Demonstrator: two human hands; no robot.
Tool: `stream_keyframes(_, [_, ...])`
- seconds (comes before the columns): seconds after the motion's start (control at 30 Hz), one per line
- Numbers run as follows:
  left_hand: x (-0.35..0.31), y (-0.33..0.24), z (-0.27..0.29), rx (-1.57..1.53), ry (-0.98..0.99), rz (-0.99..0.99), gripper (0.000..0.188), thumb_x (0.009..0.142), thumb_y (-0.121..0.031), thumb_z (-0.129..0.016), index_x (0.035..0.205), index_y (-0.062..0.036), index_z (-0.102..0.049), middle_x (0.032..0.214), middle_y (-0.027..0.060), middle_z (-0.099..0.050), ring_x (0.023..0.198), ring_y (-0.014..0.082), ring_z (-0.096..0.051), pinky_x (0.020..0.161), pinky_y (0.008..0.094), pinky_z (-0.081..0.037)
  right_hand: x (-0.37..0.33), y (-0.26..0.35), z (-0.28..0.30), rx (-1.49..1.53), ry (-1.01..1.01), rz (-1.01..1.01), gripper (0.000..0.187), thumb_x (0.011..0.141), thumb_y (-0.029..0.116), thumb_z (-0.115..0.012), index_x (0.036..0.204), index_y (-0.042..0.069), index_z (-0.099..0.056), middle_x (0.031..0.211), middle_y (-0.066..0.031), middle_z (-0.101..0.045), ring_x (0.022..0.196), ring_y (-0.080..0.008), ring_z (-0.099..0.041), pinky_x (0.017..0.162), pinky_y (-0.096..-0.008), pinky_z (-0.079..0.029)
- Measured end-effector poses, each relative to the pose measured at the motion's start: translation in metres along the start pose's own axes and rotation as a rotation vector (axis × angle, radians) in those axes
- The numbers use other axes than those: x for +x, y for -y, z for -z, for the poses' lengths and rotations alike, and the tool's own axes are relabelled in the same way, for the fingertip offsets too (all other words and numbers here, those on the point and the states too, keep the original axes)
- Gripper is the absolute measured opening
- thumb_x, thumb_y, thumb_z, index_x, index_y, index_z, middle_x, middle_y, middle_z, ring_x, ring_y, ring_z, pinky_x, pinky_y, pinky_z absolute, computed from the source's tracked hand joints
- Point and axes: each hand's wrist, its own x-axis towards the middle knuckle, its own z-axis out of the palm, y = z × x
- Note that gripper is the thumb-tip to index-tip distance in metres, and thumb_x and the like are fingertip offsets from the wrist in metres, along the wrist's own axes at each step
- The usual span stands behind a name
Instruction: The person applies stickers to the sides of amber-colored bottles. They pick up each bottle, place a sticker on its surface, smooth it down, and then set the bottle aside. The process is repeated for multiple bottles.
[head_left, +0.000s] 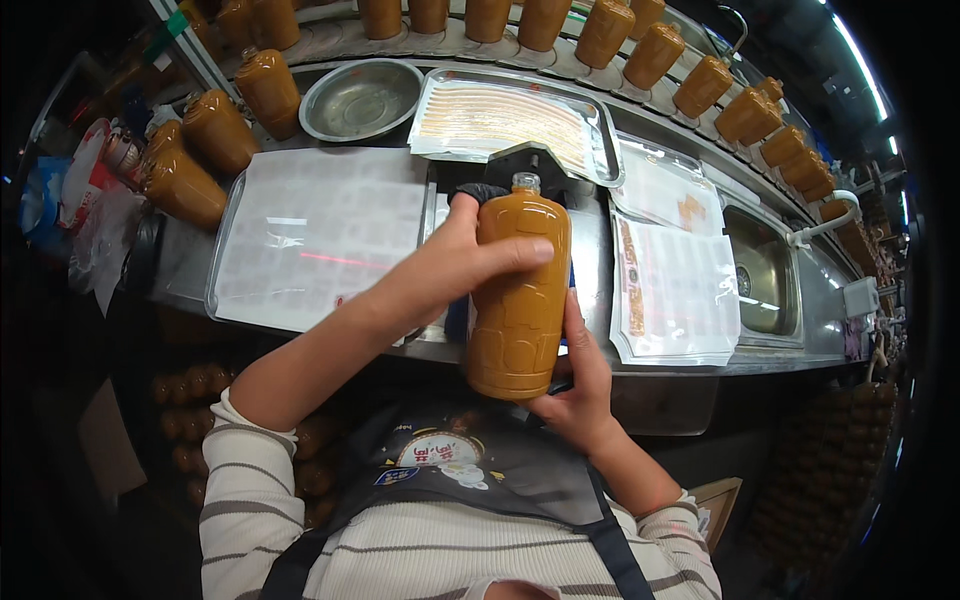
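Observation:
A glossy caramel-brown bottle (518, 315) with a raised relief pattern and a clear threaded neck is held upright in front of my body, tilted slightly. My left hand (470, 250) grips its upper part, the thumb lying across the front; the other fingers go behind it, with black covering on the part that shows. Lower down, my right hand (585, 385) holds the right side and base, its fingers partly hidden behind the bottle. Just beyond the neck is a dark angular fixture (535, 155), mostly hidden by the bottle.
White decal sheets lie left (320, 230) and right (680, 300) on the metal counter. Behind are a steel bowl (362, 98) and a tray (612, 150) of striped sheets. Similar bottles (268, 92) stand left; more (655, 55) line a curved conveyor. A sink (765, 275) is at right.

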Motion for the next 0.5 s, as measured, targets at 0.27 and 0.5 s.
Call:
stream_keyframes(0.27, [0.031,0.014,-0.018,0.067,-0.116,0.022,0.073,0.082,-0.038,-0.083,0.118,0.0052,-0.037,0.119,0.02,-0.062,0.111,0.0209,-0.063,0.095,0.0323,-0.052,0.017,-0.011,0.018,-0.251,0.074,-0.124,0.112,0.065,0.021,-0.09,0.158,0.005,-0.031,0.104,-0.0175,-0.058,0.085,-0.0344,-0.063,0.072,-0.0402,-0.053])
stream_keyframes(0.5, [0.053,0.033,-0.003,-0.102,-0.053,-0.062,0.078,0.085,-0.039,-0.08,0.128,0.007,-0.034,0.128,0.0198,-0.057,0.12,0.0209,-0.057,0.102,0.0332,-0.048,0.034,-0.029,0.009,-0.285,0.105,-0.097,0.121,0.063,0.016,-0.09,0.162,0.009,-0.02,0.106,-0.0175,-0.056,0.088,-0.0358,-0.063,0.072,-0.0426,-0.054])
